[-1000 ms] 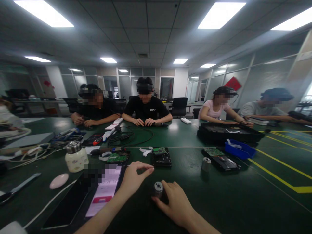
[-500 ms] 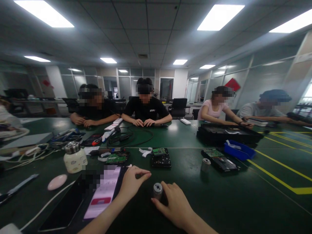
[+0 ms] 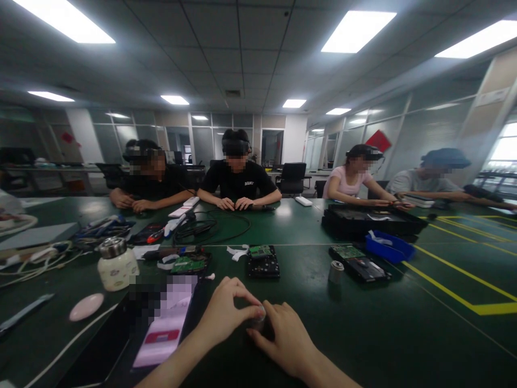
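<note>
A small silver metal cylinder point(image 3: 258, 324) stands on the green table in front of me, mostly covered by my fingers. My right hand point(image 3: 287, 338) grips its side between thumb and fingers. At the cylinder's top, my left hand point(image 3: 229, 311) has thumb and forefinger pinched together; anything between those fingertips is hidden. A similar metal cylinder point(image 3: 335, 272) stands apart to the right. Beyond my hands lies a black hard drive point(image 3: 264, 268) with a green circuit board point(image 3: 259, 251) on it.
Left of me are a phone with a lit screen point(image 3: 163, 323), a dark tablet-like device point(image 3: 97, 345), a cream bottle point(image 3: 118, 269) and a pink oval object point(image 3: 86, 306). Another hard drive point(image 3: 367, 269), a blue bin point(image 3: 390, 248) and a black tray point(image 3: 374, 221) are rightward. Several people sit opposite.
My left hand has moved right and down, bringing its pinched fingertips onto the top of the cylinder. The right hand keeps its grip. The whole view has shifted slightly.
</note>
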`<state>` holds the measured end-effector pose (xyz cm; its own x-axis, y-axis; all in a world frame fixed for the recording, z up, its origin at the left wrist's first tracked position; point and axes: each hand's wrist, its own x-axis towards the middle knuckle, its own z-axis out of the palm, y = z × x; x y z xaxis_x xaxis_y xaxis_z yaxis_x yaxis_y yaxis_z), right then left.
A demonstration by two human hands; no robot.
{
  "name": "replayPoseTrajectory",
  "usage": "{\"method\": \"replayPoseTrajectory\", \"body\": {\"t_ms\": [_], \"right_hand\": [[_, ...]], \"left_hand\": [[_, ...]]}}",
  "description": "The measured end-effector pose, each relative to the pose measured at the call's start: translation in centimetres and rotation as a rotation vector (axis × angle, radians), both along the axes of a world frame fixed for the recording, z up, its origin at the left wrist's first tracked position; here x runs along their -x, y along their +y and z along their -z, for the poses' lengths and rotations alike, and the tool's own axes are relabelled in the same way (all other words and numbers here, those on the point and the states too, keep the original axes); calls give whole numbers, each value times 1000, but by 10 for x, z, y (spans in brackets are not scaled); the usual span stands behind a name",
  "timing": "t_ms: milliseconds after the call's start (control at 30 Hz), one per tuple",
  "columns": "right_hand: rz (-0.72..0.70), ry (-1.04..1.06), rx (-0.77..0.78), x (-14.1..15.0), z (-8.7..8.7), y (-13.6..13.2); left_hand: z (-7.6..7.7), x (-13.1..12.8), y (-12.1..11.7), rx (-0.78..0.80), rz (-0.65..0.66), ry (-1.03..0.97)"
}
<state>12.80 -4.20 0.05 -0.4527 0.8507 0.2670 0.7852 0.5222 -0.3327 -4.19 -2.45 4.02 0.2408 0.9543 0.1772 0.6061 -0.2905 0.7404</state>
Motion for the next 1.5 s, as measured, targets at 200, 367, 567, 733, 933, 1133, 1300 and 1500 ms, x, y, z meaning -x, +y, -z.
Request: {"method": "replayPoseTrajectory", "body": {"t_ms": [200, 367, 567, 733, 933, 1133, 1300, 1500], "right_hand": [[11, 2, 5, 0, 2, 1], [12, -11, 21, 0, 2, 0], [30, -23, 32, 0, 0, -1], [6, -7, 8, 0, 1, 0], [8, -10, 8, 1, 1, 1], [26, 7, 34, 1, 0, 1], [28, 12, 41, 1, 1, 0], [41, 1, 50, 1, 2, 1]], "left_hand": [[-6, 12, 5, 98, 235, 53], [-7, 19, 11, 119, 246, 98], [-12, 19, 10, 39, 158, 95], [-7, 6, 1, 14, 178, 84], [-5, 0, 0, -87, 15, 36], [29, 17, 21, -67, -291, 104], [60, 22, 27, -58, -356, 124], [41, 20, 23, -86, -279, -13]]}}
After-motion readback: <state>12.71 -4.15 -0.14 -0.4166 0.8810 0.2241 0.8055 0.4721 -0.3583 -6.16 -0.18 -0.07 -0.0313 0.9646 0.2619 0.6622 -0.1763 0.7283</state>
